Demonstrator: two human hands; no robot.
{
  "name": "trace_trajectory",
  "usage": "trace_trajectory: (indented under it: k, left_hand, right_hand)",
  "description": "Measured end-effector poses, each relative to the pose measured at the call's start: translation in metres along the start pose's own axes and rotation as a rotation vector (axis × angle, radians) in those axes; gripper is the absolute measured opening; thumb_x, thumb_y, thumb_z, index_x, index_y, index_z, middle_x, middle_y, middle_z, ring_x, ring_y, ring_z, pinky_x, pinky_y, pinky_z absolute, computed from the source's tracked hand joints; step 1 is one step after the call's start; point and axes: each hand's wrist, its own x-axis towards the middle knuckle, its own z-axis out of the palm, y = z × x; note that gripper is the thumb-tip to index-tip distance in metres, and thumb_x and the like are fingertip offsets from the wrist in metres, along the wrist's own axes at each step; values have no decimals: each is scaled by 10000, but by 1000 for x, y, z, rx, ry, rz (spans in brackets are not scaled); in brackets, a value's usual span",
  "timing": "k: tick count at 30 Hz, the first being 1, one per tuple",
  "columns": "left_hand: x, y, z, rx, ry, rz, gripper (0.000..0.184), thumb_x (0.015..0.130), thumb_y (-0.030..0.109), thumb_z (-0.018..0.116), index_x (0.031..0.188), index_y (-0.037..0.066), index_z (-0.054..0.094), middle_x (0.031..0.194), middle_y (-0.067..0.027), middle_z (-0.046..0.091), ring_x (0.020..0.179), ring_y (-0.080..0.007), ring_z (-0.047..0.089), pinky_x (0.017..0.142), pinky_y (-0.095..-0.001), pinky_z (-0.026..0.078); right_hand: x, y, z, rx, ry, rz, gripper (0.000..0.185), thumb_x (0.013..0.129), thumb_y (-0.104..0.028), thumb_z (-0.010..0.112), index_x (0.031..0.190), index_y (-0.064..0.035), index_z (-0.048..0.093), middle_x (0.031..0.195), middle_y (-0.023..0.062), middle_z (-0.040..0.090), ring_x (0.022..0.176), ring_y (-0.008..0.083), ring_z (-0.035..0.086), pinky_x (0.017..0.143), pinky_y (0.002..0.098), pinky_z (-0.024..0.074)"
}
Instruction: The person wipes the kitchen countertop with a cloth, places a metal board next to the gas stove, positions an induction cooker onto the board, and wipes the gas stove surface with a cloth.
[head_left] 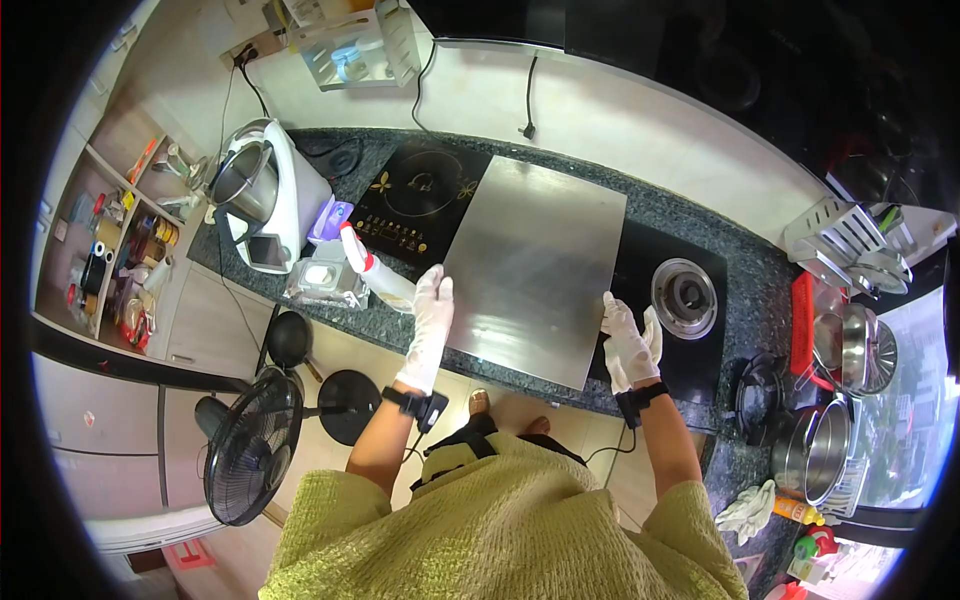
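A flat, brushed stainless steel sheet (535,265) lies over the counter, partly covering the dark surfaces of the cooktops. My left hand (432,320), in a white glove, is closed at its left edge. At the right edge, my right hand (628,340), gloved too, has its fingertips against the metal, with part of the hand angled outward. Beside my left hand is a white spray bottle (385,280) with a red and white nozzle. An induction cooktop (415,195) shows left of the sheet, and a black gas hob (685,300) on the right.
A white kitchen machine with a steel bowl (250,185) and a wipes pack (328,283) stand at left. Pots (812,450) and a red rack (805,325) occupy the right. Below left are a black fan (255,445) and a pan (290,340).
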Motion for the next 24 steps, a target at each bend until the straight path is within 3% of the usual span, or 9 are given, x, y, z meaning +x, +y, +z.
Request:
trace_trajectory:
  k: [2, 4, 8, 13, 16, 18, 20, 22, 24]
  left_hand:
    - [-26, 22, -27, -235, -79, -255, 285, 956, 173, 569, 1175, -7, 594, 1088, -143, 656, 1041, -241, 613, 958, -330, 455]
    - [-47, 9, -51, -326, -166, -398, 253, 969, 177, 558, 1151, 8, 606, 1070, -106, 664, 1014, -196, 612, 943, -315, 457]
    - [-65, -4, -96, -313, -241, -585, 205, 985, 161, 537, 1121, 32, 619, 1089, -77, 664, 997, -169, 614, 931, -321, 463]
    - [-54, 18, -95, -371, -277, -525, 210, 981, 160, 551, 1131, 32, 621, 1099, -83, 662, 1008, -178, 613, 940, -321, 462]
    - [-32, 27, -64, -242, -349, -330, 264, 987, 163, 540, 1204, 21, 591, 1162, -75, 644, 1094, -171, 596, 981, -299, 436]
    - [-11, 35, -33, -236, -347, -330, 359, 964, 159, 577, 1278, -11, 535, 1230, -126, 619, 1159, -200, 575, 1001, -303, 435]
    - [17, 2, 6, -22, -277, -230, 423, 955, 224, 583, 1301, -11, 517, 1261, -164, 597, 1194, -259, 558, 1010, -332, 431]
    - [43, -1, 25, 227, -239, -202, 484, 943, 287, 584, 1316, -10, 505, 1275, -193, 582, 1208, -314, 547, 1014, -357, 431]
    - [64, 12, 33, 516, -233, -245, 540, 927, 350, 580, 1324, -7, 498, 1272, -216, 574, 1202, -365, 541, 1013, -378, 435]
  right_hand:
    - [6, 0, -13, -12, -8, 33, 644, 928, -547, 459, 1208, 29, 533, 1138, 151, 648, 944, 220, 626, 738, 318, 527]
    - [4, -6, -16, 192, -54, 142, 617, 928, -552, 449, 1185, -3, 568, 1103, 112, 664, 911, 204, 624, 708, 299, 513]
    - [-3, -12, -6, 191, -164, 190, 636, 921, -573, 436, 1168, -4, 582, 1085, 118, 658, 917, 208, 618, 777, 292, 490]
    - [2, -12, -13, 63, -197, 71, 543, 1005, -452, 338, 1207, 2, 558, 1113, 109, 637, 994, 214, 589, 919, 358, 439]
    - [3, -12, -10, 149, -102, 77, 561, 1004, -466, 331, 1222, 0, 555, 1144, 103, 635, 999, 209, 591, 915, 345, 443]
    - [-1, -10, -2, 139, -65, 63, 598, 986, -507, 341, 1232, -7, 557, 1146, 94, 645, 965, 207, 603, 895, 337, 457]
    - [-3, -10, 0, 147, -14, 84, 626, 975, -536, 333, 1223, -10, 566, 1121, 84, 660, 936, 202, 611, 861, 330, 475]
    - [-18, -11, 23, -14, 74, -60, 513, 957, -373, 536, 1296, 7, 477, 1075, 99, 668, 876, 187, 640, 785, 312, 511]
    - [-25, -7, 47, -225, 234, -201, 531, 941, -302, 592, 1338, 11, 430, 1081, 108, 657, 873, 188, 644, 798, 308, 505]
